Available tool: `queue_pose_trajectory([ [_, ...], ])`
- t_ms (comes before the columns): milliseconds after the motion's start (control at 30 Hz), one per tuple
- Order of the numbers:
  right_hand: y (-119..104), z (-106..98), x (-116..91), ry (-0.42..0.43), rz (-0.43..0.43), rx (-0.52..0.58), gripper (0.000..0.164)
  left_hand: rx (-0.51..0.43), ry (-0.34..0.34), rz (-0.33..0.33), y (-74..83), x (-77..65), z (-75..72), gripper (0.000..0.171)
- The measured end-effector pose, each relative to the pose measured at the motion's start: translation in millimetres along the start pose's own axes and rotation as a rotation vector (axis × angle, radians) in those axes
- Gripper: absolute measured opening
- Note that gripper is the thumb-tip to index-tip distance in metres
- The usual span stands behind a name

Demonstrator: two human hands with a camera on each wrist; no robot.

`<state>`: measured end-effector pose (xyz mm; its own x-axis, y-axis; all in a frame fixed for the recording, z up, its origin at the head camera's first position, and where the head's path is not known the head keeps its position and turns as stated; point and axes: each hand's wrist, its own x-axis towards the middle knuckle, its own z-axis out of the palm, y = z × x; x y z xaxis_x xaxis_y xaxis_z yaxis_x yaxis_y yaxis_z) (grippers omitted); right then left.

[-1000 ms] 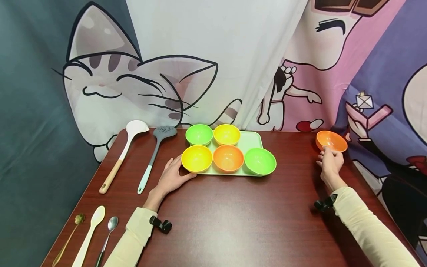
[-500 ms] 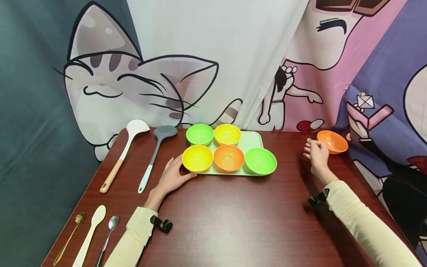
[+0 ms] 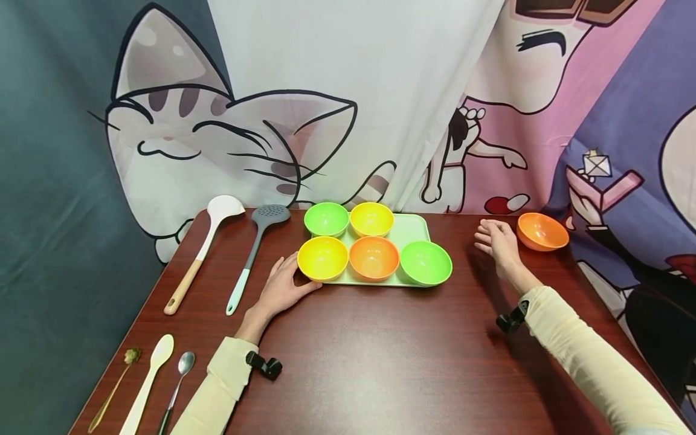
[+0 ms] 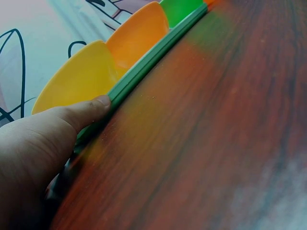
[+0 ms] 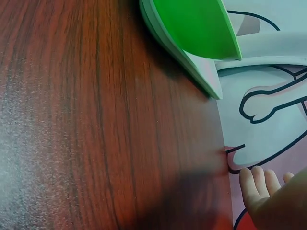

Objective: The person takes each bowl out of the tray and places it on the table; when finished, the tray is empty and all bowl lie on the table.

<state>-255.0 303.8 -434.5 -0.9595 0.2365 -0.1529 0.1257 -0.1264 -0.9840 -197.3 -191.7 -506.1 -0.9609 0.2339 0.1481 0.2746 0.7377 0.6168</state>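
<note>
A light green tray [image 3: 410,226] carries two rows of bowls. At its front left corner my left hand [image 3: 280,287] grips the tray, the thumb [image 4: 91,111] against the front edge beside the yellow bowl [image 3: 322,258]. An orange bowl [image 3: 374,258] and a green bowl [image 3: 426,263] complete the front row. Behind stand another green bowl [image 3: 326,219] and another yellow bowl [image 3: 372,219]. My right hand [image 3: 501,246] hovers over the table with relaxed fingers and holds nothing. Just right of it sits a separate orange bowl [image 3: 542,232], apart from the hand.
On the left lie a white ladle [image 3: 209,238] with a wooden handle and a grey slotted turner [image 3: 255,251]. Nearer are a gold spoon [image 3: 122,374], a cream spoon [image 3: 149,380] and a small metal spoon [image 3: 182,374]. A printed curtain [image 3: 380,90] hangs behind the table [image 3: 380,362].
My right hand has let go of the separate orange bowl and moved left, away from it. The bowl stays at the right edge. My left hand has not moved.
</note>
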Motion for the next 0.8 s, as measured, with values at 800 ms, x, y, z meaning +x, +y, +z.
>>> queue_pose_trajectory([
  [800, -13.6, 37.3, 4.5, -0.152, -0.007, -0.078, 0.02, -0.001, -0.009, -0.003, -2.4, 0.5, 0.8, 0.09],
])
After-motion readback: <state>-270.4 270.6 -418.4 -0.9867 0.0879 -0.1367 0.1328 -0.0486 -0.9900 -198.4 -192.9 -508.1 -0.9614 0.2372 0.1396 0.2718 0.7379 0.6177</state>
